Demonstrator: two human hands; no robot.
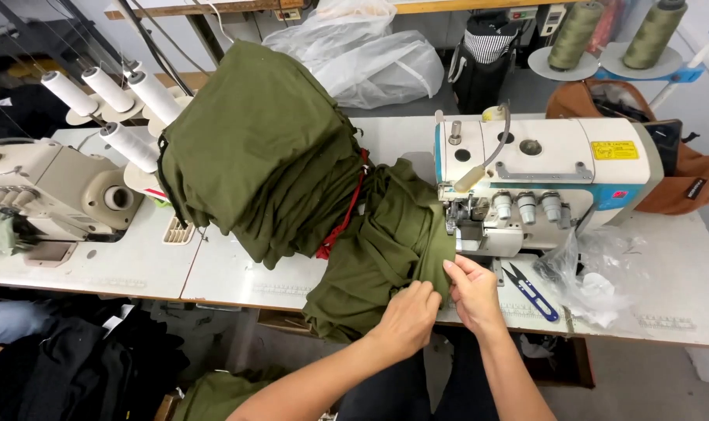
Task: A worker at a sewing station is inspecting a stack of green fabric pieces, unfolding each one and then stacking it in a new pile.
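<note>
I pinch the olive fabric piece (386, 249) with both hands, left hand (407, 316) and right hand (471, 292), at the table's (237, 284) front edge, aligning it before the overlock machine (538, 183); the stack (261, 148) waits behind.

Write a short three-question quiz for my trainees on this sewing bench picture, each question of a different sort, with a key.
1. True or false: both hands, the left hand and the right hand, grip the olive green fabric in front of the white sewing machine.
2. Multiple choice: what lies on the table just right of the right hand? A) blue-handled thread snips B) a tape measure C) a hammer
3. Fill in: a strip of ___ colour shows between the stacked green pieces and the fabric being handled.

Key: 1 true; 2 A; 3 red, the strip.
</note>
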